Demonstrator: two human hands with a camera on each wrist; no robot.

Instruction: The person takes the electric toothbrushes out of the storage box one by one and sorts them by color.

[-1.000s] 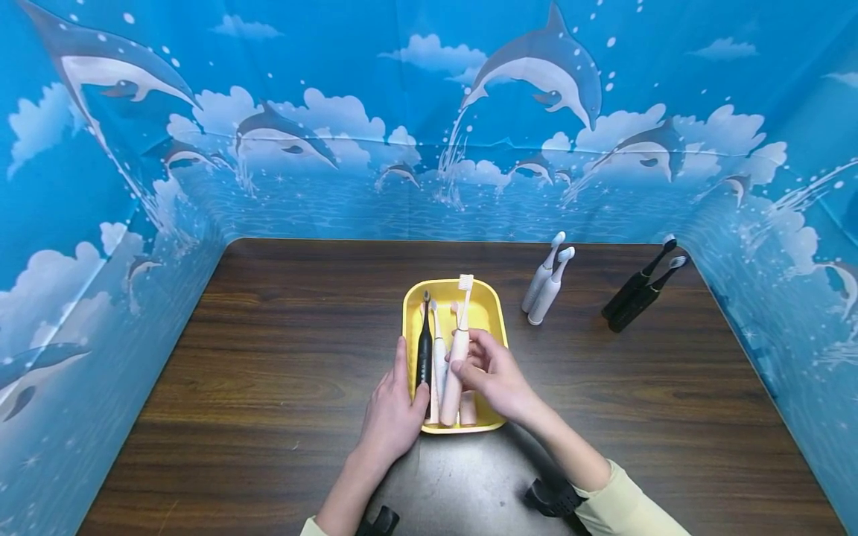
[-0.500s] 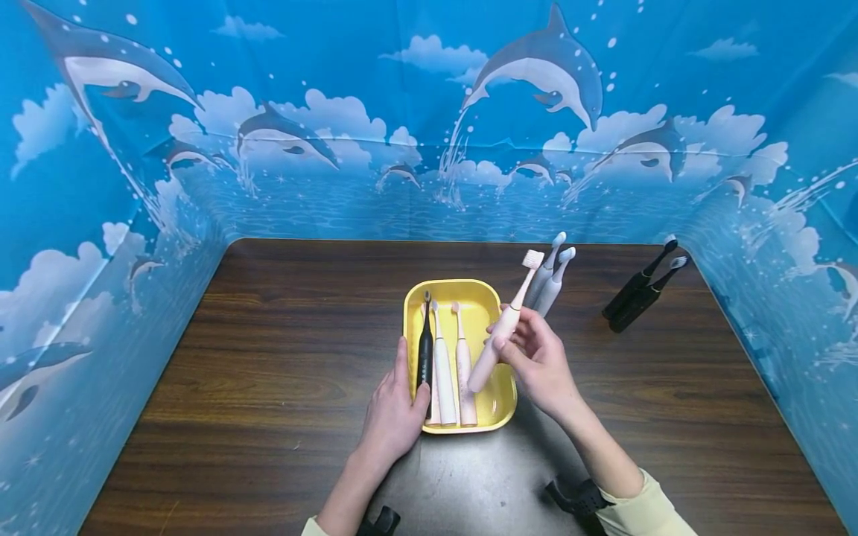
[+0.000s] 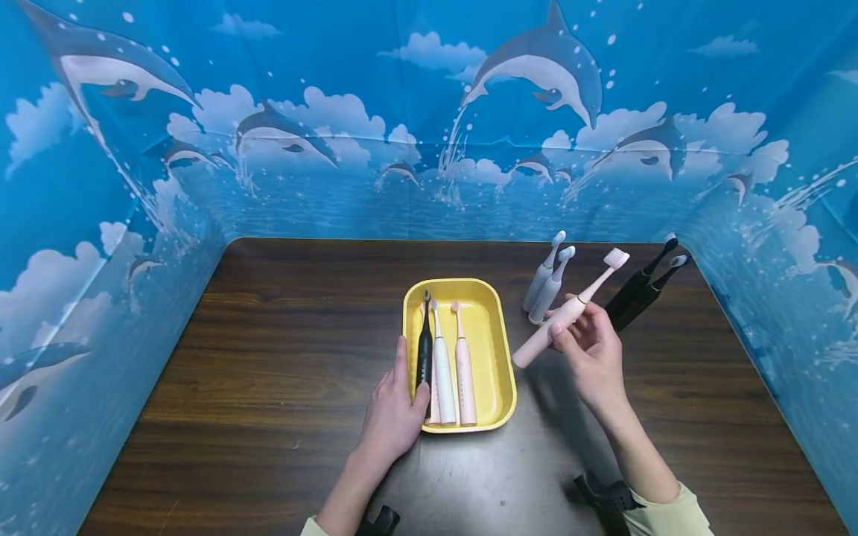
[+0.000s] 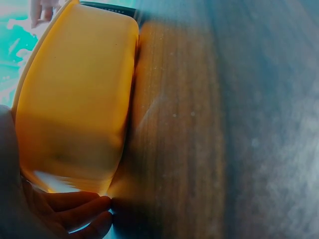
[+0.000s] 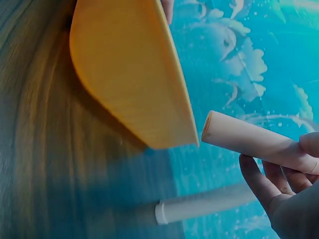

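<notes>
My right hand (image 3: 593,365) pinches a pink electric toothbrush (image 3: 548,334) by its handle, just right of the yellow tray (image 3: 492,357). The brush tilts, bristles up and to the right; its handle end (image 5: 219,128) shows beside the tray in the right wrist view. My left hand (image 3: 394,413) grips the tray's left wall, thumb over the rim, fingers (image 4: 82,214) outside. In the tray lie a black toothbrush (image 3: 425,350), a white toothbrush (image 3: 443,376) and a pink toothbrush (image 3: 465,380). Another pink toothbrush (image 3: 435,409) is partly hidden by the black one.
Two whitish toothbrushes (image 3: 551,292) stand upright on the brown wood-grain table (image 3: 288,335), right of the tray. Farther right stand two black toothbrushes (image 3: 637,294), partly behind the right hand. A blue dolphin-print cloth (image 3: 335,201) surrounds the table's back and sides.
My right hand has lifted the pink toothbrush out from over the tray and carried it right, past the rim, tilting it further. The left hand has stayed on the tray.
</notes>
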